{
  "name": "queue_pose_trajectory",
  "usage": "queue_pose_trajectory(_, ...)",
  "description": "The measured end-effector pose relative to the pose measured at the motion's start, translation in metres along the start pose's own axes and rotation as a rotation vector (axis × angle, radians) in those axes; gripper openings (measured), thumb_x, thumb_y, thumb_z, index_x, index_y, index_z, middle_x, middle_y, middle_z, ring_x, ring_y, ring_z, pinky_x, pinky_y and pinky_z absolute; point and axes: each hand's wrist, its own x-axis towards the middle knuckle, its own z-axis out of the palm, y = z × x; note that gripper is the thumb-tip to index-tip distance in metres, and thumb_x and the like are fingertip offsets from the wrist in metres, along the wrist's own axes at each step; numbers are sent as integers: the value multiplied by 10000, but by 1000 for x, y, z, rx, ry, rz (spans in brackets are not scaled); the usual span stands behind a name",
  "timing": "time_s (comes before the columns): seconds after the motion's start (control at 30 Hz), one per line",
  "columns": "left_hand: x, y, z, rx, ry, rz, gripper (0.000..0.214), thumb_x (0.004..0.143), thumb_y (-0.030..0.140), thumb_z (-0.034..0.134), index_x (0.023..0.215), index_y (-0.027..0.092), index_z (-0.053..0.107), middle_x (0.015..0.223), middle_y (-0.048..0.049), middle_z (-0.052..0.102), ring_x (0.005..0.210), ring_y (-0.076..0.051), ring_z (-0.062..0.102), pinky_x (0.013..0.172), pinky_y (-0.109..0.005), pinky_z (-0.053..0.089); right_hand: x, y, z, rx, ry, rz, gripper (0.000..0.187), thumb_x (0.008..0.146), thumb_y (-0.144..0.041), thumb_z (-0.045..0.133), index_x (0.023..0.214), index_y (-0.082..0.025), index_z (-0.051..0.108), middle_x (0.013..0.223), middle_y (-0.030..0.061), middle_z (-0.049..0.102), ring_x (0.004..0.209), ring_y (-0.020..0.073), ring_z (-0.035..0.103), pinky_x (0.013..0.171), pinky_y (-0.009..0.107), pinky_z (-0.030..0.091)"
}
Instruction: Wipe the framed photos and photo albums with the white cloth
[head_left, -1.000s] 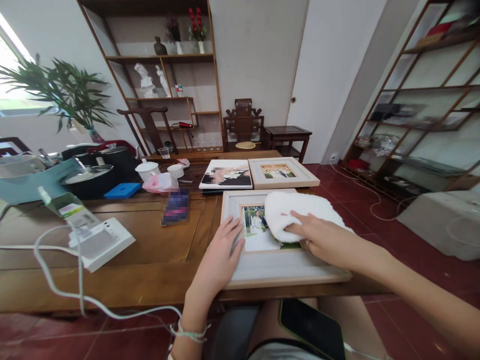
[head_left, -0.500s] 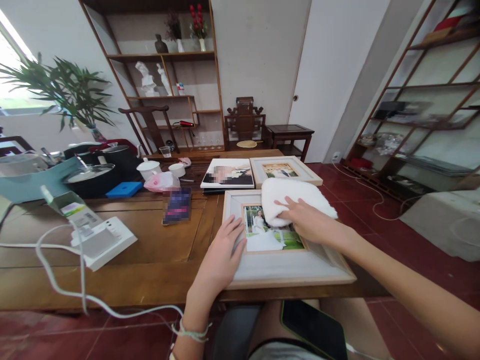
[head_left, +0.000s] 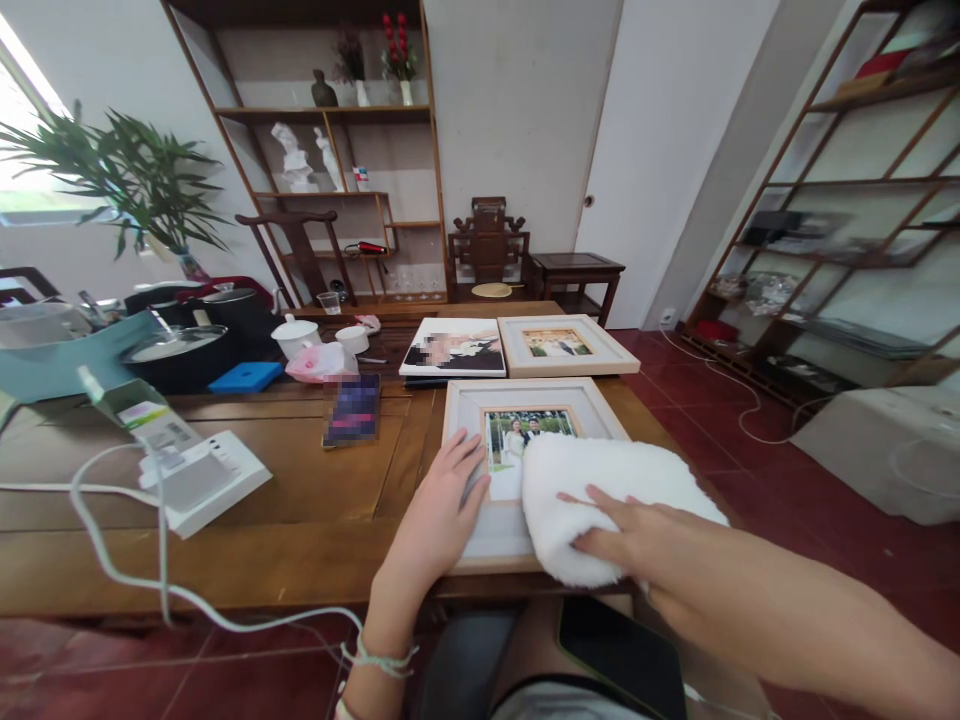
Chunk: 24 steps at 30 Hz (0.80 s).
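Note:
A light wooden picture frame with a wedding photo lies flat at the near edge of the wooden table. My left hand rests flat on the frame's left border, fingers stretched out. My right hand presses a fluffy white cloth onto the frame's lower right part, fingers spread over the cloth. The cloth hides the frame's near right corner.
Behind it lie a second framed photo and a photo print. A dark card, a white box with a cable, pots and cups stand to the left. A phone rests on my lap.
My right hand has slid the white cloth from the frame's upper right toward me, down to its near right corner. My left hand has stayed on the left border.

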Motion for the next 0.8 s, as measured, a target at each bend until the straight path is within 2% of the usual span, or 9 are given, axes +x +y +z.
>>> queue_pose_trajectory(0.13,0,-1,0,-17,15,12,394,933,275,404,1290,152,517,1415,-95,467,1391,-225,286,1141,-461,276,35,25,22,-56,106,50,756,643,84,367,1330,-212,475,1486,111,341,1360,313,285,1057,519,333)
queue_pose_trajectory(0.23,0,-2,1,-25,27,20,391,932,283,406,1283,159,526,1413,-94,470,1390,-227,289,1138,-459,284,66,51,33,-84,261,65,748,641,81,349,1329,-189,466,1524,100,261,1394,299,193,1087,543,260)
queue_pose_trajectory(0.37,0,-2,1,-28,33,26,382,929,277,415,1274,168,536,1411,-94,473,1388,-229,293,1135,-461,288,108,83,25,-132,376,86,738,657,90,325,1359,-120,418,1534,145,204,1402,312,148,1074,538,274)
queue_pose_trajectory(0.5,0,-2,1,-33,24,10,388,927,282,420,1277,159,534,1411,-103,472,1388,-232,293,1132,-460,295,133,95,11,-158,301,41,746,651,107,316,1335,-149,469,1529,114,234,1399,346,136,1049,598,268)
queue_pose_trajectory(0.57,1,-2,1,-32,23,12,387,927,283,419,1275,161,535,1409,-100,475,1388,-230,294,1132,-458,295,130,88,9,-144,218,12,768,632,116,318,1317,-180,499,1525,88,254,1392,365,145,1036,624,268)
queue_pose_trajectory(0.63,1,-2,1,-21,17,12,395,931,282,408,1281,145,529,1413,-103,469,1391,-226,287,1138,-453,283,115,73,10,-125,141,-15,762,635,114,325,1310,-186,511,1522,81,262,1386,374,162,1033,624,280)
queue_pose_trajectory(0.73,1,-1,0,-10,0,2,411,934,281,401,1293,116,513,1421,-114,457,1395,-222,275,1147,-447,265,78,42,11,-90,44,-39,730,662,95,342,1313,-190,509,1508,85,298,1377,357,215,1039,587,314)
queue_pose_trajectory(0.8,1,-1,0,-16,2,0,404,933,280,406,1293,131,514,1421,-107,459,1394,-223,278,1145,-452,269,52,20,8,-41,-9,-86,647,685,57,382,1255,-187,566,1477,88,363,1345,359,301,1016,540,379)
